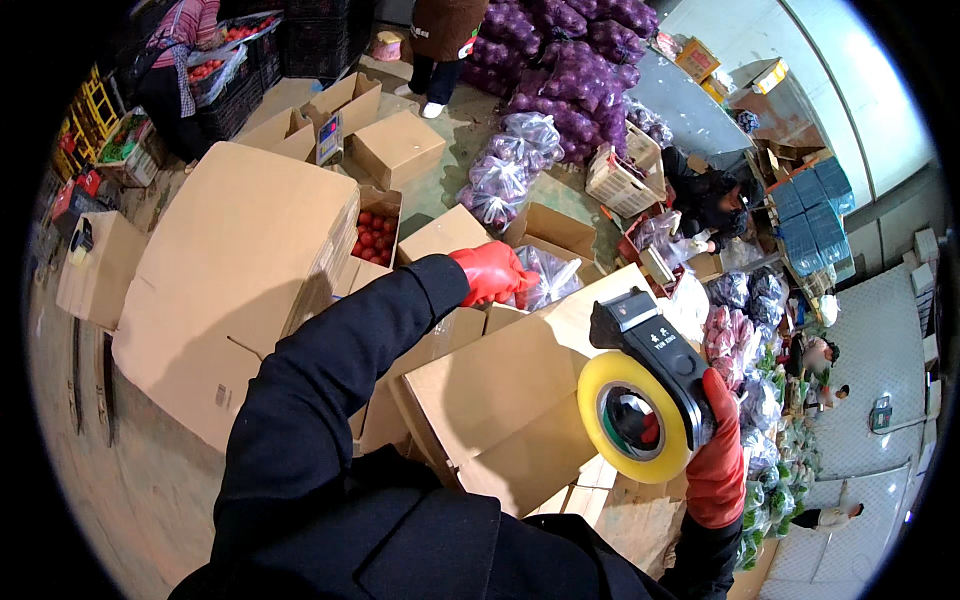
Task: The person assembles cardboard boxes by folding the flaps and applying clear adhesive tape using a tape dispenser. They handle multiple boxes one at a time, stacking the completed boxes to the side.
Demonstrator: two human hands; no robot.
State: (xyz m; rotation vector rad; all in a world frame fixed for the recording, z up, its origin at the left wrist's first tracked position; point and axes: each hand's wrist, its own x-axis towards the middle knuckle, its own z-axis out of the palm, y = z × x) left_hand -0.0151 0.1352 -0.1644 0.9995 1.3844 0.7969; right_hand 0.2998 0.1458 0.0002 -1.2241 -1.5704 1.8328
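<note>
My right hand (722, 455), in a red glove, grips a black tape dispenser (668, 352). A wide roll of yellowish packing tape (592, 402) is mounted on it. The dispenser hangs over the right part of a closed cardboard box (490, 410) in front of me. My left hand (492, 272), also red-gloved, reaches past the box's far side with its fingers curled. It is beside a knotted clear plastic bag (550, 276) of dark round produce, and its fingertips are partly hidden. Whether it holds the bag's edge I cannot make out.
Flattened cardboard sheets (215, 290) are stacked at left, beside an open box of tomatoes (377, 238). Purple mesh sacks (570, 85) are piled at the back. A white crate (625, 180) stands near a crouching co-worker (705, 205). Bagged vegetables (760, 400) line the right.
</note>
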